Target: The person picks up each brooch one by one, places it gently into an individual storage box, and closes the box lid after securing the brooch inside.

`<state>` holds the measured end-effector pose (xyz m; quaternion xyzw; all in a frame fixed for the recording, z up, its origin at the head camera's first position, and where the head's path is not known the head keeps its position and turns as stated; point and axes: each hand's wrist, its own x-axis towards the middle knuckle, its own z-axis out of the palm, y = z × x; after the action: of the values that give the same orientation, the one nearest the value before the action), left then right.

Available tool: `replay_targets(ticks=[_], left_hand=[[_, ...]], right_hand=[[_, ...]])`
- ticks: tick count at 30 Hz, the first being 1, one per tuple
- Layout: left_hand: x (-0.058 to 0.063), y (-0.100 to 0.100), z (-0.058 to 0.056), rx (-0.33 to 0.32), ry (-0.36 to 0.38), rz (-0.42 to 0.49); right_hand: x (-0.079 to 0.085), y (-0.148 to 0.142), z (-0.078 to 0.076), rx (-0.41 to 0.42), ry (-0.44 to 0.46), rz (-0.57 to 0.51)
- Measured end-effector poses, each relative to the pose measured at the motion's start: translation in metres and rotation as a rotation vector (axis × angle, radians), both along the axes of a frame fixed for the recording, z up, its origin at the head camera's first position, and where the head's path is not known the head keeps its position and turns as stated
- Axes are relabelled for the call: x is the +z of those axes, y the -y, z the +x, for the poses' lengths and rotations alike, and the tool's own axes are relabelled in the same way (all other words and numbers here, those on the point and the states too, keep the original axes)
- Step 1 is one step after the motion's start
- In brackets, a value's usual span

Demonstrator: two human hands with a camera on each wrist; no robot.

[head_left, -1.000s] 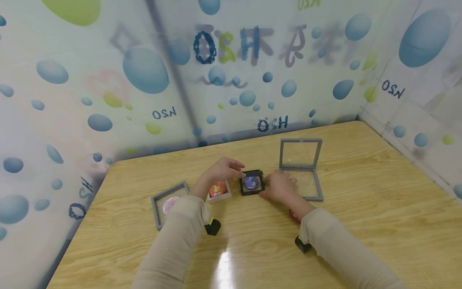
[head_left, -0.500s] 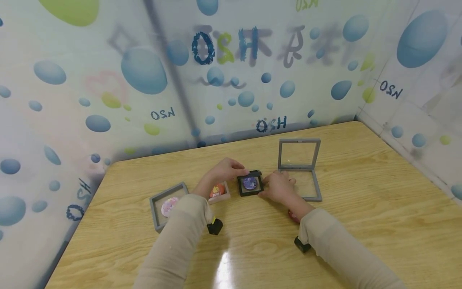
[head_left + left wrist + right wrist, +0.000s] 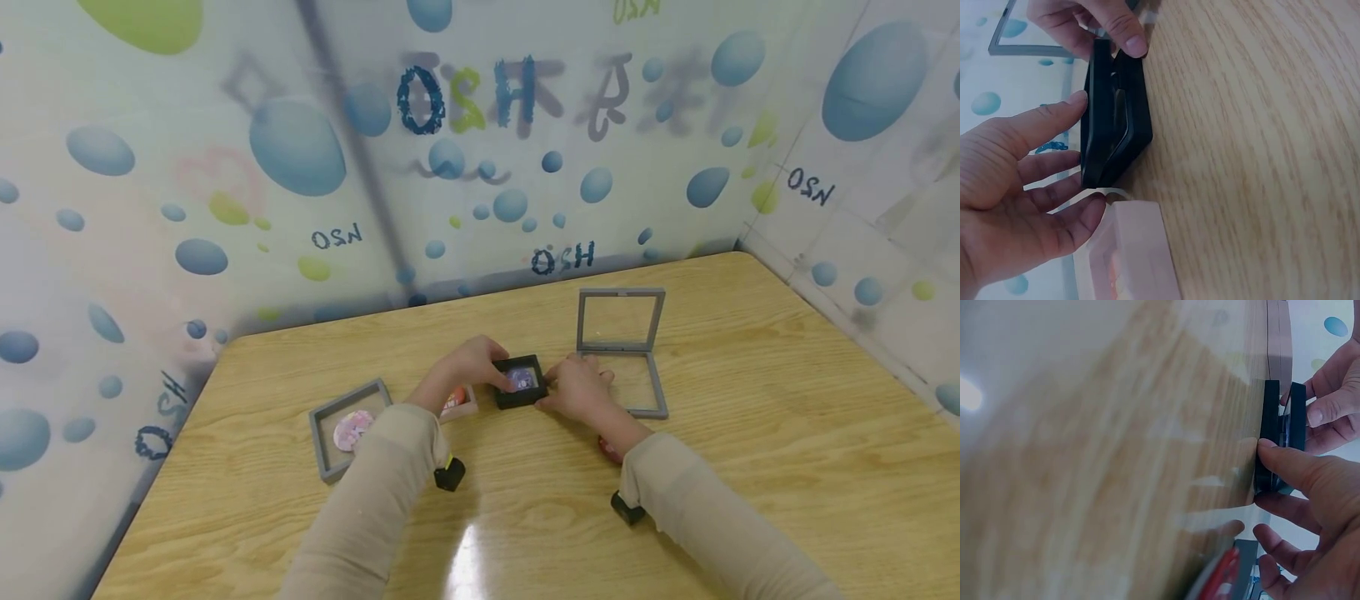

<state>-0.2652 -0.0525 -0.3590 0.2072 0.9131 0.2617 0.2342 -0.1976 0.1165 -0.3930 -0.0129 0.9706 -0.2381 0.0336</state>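
A small black display frame (image 3: 512, 401) with a purple round badge (image 3: 522, 380) inside lies between my hands in the head view. Its hinged lid (image 3: 1099, 119) is tilted over the base, and a narrow gap shows between the two parts in both wrist views. With thumb and fingers, my left hand (image 3: 471, 362) holds the lid from the left. On the other side my right hand (image 3: 581, 388) pinches the right end of the base (image 3: 1265, 459) between thumb and index finger; its other fingers are loosely bent.
Left of the black frame is a pale pink frame (image 3: 1147, 250) with an orange badge (image 3: 454, 398). Farther left lies a grey frame (image 3: 321, 442) holding a pink badge (image 3: 352, 430). A larger grey frame (image 3: 660, 387) stands open at right. A red badge (image 3: 609, 450) shows under my right wrist.
My left hand has come forward and down over the black frame, tipping its lid from raised at the back to nearly flat over the badge. The right hand has stayed at the frame's right end.
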Motion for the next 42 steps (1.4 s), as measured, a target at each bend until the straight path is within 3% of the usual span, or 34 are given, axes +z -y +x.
replay_targets(ticks=[20,42], left_hand=[[-0.0022,-0.0075,0.0053,-0.002,-0.06,-0.084],[-0.0021,-0.0087,0.0075,0.008,-0.064,-0.091]], right_hand=[[-0.0002,0.0017,-0.0001,-0.005,0.003,0.006],[0.0005,0.0018,-0.0001,-0.011,0.002,0.004]])
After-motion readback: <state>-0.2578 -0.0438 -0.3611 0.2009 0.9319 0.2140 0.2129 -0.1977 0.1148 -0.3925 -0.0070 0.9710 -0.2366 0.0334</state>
